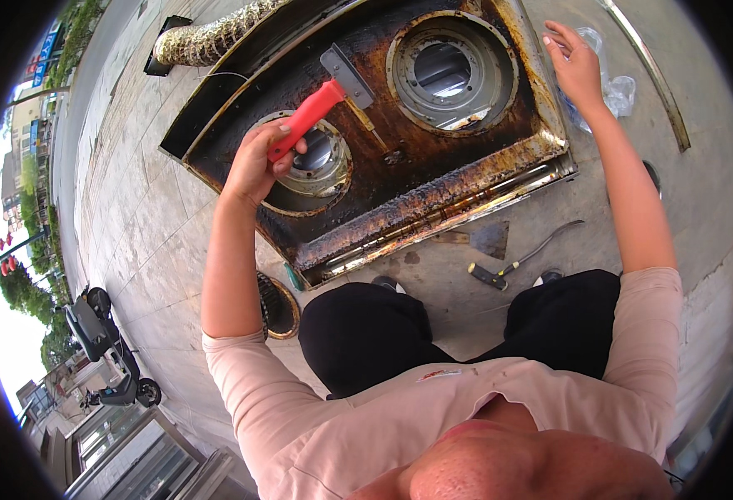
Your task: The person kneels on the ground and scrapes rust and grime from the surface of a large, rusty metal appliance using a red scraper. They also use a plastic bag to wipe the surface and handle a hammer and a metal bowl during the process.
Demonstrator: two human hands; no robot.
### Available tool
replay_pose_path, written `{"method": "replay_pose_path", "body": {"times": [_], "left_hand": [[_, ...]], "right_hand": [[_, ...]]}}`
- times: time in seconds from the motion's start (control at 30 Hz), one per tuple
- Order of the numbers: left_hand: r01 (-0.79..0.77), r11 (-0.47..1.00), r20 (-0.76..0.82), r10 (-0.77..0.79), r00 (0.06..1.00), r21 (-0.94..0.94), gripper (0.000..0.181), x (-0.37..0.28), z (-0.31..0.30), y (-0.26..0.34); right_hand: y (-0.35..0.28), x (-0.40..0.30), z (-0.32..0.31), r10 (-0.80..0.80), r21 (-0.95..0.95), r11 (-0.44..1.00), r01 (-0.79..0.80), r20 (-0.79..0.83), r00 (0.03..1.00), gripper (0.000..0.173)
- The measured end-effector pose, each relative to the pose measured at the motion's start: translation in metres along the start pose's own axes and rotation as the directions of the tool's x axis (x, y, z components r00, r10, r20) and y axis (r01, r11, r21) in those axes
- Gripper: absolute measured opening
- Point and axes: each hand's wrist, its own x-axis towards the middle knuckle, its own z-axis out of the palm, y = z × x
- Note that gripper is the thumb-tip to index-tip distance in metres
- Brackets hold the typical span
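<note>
A greasy, rust-brown range hood [429, 169] with two round fan openings lies on the pavement before me. My left hand [259, 155] grips the red plastic handle of a scraper [310, 115] over the smaller-looking left opening. The scraper's wide metal blade is over the panel between the openings. Beneath it lies a screwdriver [361, 117] with a yellowish handle, its shaft pointing at a dark clump of grime. My right hand [576, 69] is held with fingers apart by the hood's right edge, near a clear plastic bag [621, 94], and holds nothing visible.
A foil duct [216, 42] adjoins the hood's far left. Near my feet lie a putty knife [490, 240] and a yellow-and-black-handled tool [488, 275]. A round, grimy part [285, 309] sits left of my knee. A metal strip [654, 81] lies right; a scooter [107, 350] stands left.
</note>
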Motion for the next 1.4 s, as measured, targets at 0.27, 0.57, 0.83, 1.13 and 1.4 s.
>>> {"method": "replay_pose_path", "body": {"times": [0.27, 0.57, 0.83, 1.13, 1.4], "left_hand": [[-0.077, 0.227, -0.018, 0.389, 0.921, 0.971, 0.037, 0.016, 0.033, 0.100], [-0.058, -0.204, 0.131, 0.366, 0.922, 0.977, 0.035, 0.051, 0.103, 0.143], [0.046, -0.283, 0.062, 0.363, 0.930, 0.958, 0.034, 0.063, 0.111, 0.146], [-0.002, -0.264, 0.111, 0.398, 0.911, 0.965, 0.029, 0.071, 0.106, 0.144], [-0.030, -0.390, 0.177, 0.347, 0.921, 0.920, 0.016, 0.087, 0.107, 0.149]], "right_hand": [[0.123, 0.039, 0.033, 0.302, -0.012, 0.953, -0.303, 0.098, 0.948, 0.048], [0.152, 0.038, 0.090, 0.358, 0.113, 0.919, -0.377, 0.160, 0.920, 0.065], [0.129, 0.034, 0.087, 0.334, 0.038, 0.939, -0.343, 0.146, 0.931, 0.066], [0.125, 0.035, 0.090, 0.402, -0.029, 0.916, -0.401, 0.107, 0.909, 0.068], [0.119, 0.033, 0.088, 0.403, 0.006, 0.913, -0.408, 0.137, 0.905, 0.065]]}}
